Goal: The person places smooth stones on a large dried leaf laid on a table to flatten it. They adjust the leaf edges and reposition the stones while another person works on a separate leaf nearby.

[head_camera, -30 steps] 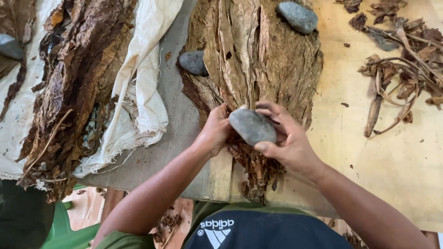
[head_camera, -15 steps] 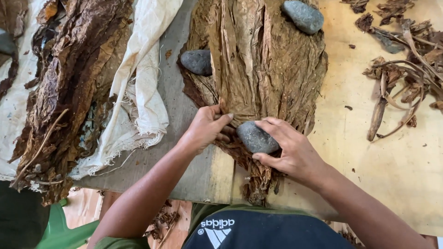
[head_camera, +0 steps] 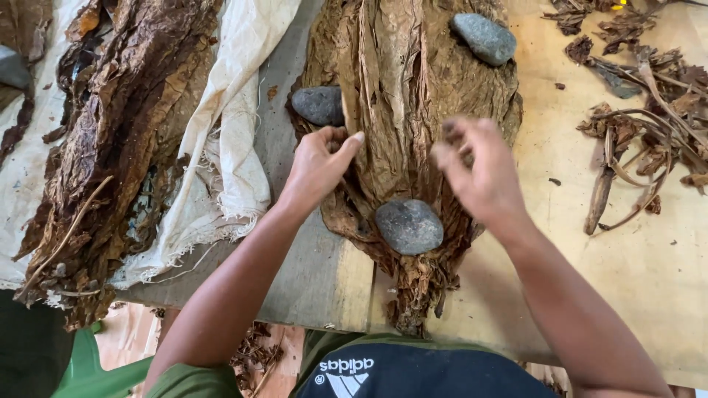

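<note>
A: What's the left hand (head_camera: 318,163) doing?
B: Pinching the edge of a leaf on the dried-leaf stack (head_camera: 413,96), fingers closed on it, right beside 1 grey stone (head_camera: 318,105).
A: & the right hand (head_camera: 479,173)?
B: Hovering over the stack, blurred, fingers loosely curled, holding nothing.
A: Other stones?
B: 1 is sitting near the stack's stem end (head_camera: 409,226), 1 at the far corner (head_camera: 484,38).

The right hand (head_camera: 479,173) is blurry, so I cannot tell what its fingers are doing, the big pile of brown leaves (head_camera: 413,96) and the white cloth (head_camera: 236,110) are cut off at the top, and the left hand (head_camera: 321,166) hides some leaf.
</note>
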